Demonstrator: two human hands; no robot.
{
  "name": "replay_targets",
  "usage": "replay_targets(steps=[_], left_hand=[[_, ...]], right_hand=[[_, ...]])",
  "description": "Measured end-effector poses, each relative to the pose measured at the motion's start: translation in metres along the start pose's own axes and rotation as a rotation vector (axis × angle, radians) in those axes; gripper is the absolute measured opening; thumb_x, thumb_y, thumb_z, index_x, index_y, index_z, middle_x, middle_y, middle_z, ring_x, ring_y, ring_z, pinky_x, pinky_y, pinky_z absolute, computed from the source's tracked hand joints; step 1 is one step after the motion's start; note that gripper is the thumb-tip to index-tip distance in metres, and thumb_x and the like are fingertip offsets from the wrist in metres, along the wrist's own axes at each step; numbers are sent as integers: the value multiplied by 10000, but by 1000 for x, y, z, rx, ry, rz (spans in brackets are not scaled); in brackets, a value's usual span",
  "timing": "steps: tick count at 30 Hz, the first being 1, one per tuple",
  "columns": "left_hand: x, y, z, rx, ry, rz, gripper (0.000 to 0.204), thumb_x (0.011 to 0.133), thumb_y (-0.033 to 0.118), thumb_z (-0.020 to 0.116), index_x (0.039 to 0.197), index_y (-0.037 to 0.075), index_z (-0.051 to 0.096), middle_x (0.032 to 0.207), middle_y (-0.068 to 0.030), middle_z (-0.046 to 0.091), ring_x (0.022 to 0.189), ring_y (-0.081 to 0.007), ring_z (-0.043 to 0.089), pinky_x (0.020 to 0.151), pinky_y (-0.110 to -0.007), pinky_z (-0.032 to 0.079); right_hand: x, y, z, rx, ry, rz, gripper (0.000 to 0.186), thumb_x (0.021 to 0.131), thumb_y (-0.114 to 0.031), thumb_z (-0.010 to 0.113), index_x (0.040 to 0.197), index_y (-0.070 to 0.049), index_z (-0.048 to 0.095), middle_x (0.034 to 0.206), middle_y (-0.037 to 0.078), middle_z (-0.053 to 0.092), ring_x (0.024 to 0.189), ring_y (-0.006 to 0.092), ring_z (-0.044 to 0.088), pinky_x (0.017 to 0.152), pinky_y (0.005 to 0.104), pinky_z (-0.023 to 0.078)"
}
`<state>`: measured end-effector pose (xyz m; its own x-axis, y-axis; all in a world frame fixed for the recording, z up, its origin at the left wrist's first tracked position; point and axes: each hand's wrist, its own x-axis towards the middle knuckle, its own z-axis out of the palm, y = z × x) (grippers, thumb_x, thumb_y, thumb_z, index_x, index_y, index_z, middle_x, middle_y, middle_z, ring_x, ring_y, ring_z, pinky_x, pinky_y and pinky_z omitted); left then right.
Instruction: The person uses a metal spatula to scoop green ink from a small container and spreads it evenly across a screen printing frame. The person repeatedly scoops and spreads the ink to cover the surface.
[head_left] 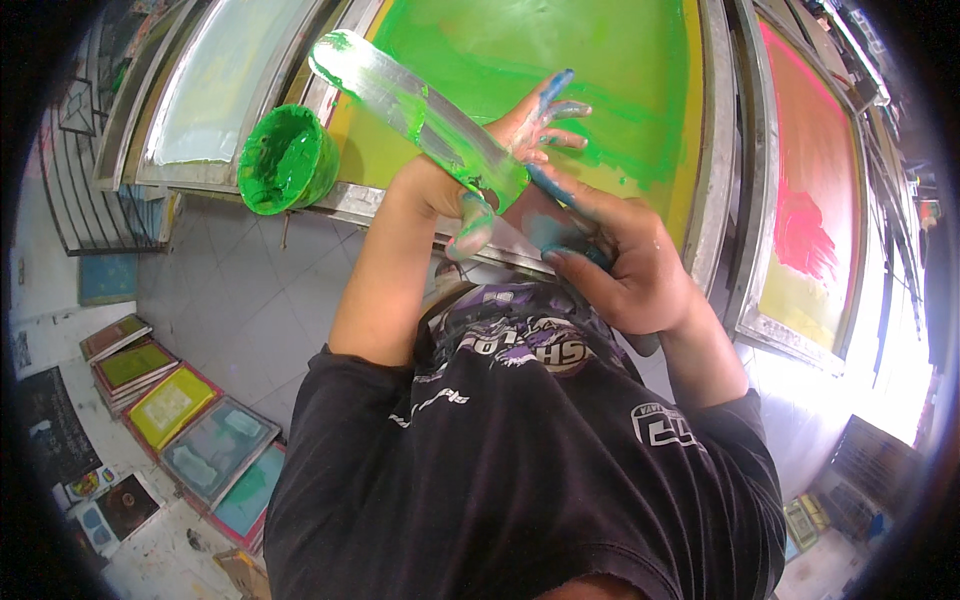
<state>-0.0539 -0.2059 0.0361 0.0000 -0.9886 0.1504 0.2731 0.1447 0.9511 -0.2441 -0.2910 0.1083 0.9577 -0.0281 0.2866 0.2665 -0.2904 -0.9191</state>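
My right hand (640, 260) is closed around the blue-smeared handle of an ink spatula (415, 110), with the index finger stretched along it. Its long, wide metal blade carries wet green ink and points to the far left. Beneath the blade, my left hand (520, 135) lies open, palm up, fingers spread; the thumb sticks out on the near side, coated green. Whether the palm touches the blade is hidden. Blue stains mark fingers of both hands. Behind them is a framed printing screen (640, 60) spread with green ink. A tub of green ink (290, 165) sits at its left corner.
A pale-coated screen (230, 75) stands left, and a screen with pink ink (805, 200) right. Metal frame edges (715, 170) separate them. Several small framed screens (215, 450) lean at the lower left, above the tiled floor (240, 290). A wire rack (90, 180) stands far left.
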Motion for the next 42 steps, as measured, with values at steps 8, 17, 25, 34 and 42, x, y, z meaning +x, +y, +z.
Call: replay_targets(steps=[8, 17, 25, 34, 42], left_hand=[[-5, 15, -2, 128, 98, 47, 865, 851, 283, 597, 1462, 161, -2, 1413, -131, 282, 1203, -244, 432, 919, -350, 439], [-3, 9, -16, -4, 119, 93, 812, 876, 272, 593, 1460, 180, 37, 1404, -131, 302, 1186, -227, 444, 933, -352, 423], [-6, 6, 7, 101, 559, 318, 759, 843, 311, 656, 1405, 87, 197, 1320, -117, 401, 1170, -231, 459, 895, -345, 416], [-2, 23, 76, 540, 973, 201, 1250, 514, 301, 900, 1396, 23, 60, 1343, -196, 304, 1225, -316, 364, 980, -423, 339], [-5, 22, 67, 911, 1105, 433, 1312, 477, 336, 910, 1386, -30, 38, 1376, -220, 235, 1260, -327, 294, 1027, -403, 286]], right_hand=[[-3, -5, -3, -28, -13, -70, 575, 746, 100, 556, 1297, 47, 402, 1073, 235, 615, 1008, 311, 617, 852, 326, 471], [-11, -17, -7, -38, -9, 46, 604, 752, 83, 566, 1328, 52, 385, 1049, 169, 617, 955, 154, 576, 854, 263, 432], [-6, -3, -1, 66, 249, 41, 632, 791, 68, 551, 1366, 62, 289, 1129, 174, 582, 1004, 155, 556, 858, 265, 426], [6, 15, 3, -145, 476, 102, 787, 776, -12, 588, 1384, 79, 97, 946, 206, 661, 825, 239, 656, 762, 297, 475], [11, 20, 8, -197, 480, 35, 802, 763, -14, 603, 1382, 78, 103, 948, 230, 649, 887, 321, 641, 813, 343, 462]])
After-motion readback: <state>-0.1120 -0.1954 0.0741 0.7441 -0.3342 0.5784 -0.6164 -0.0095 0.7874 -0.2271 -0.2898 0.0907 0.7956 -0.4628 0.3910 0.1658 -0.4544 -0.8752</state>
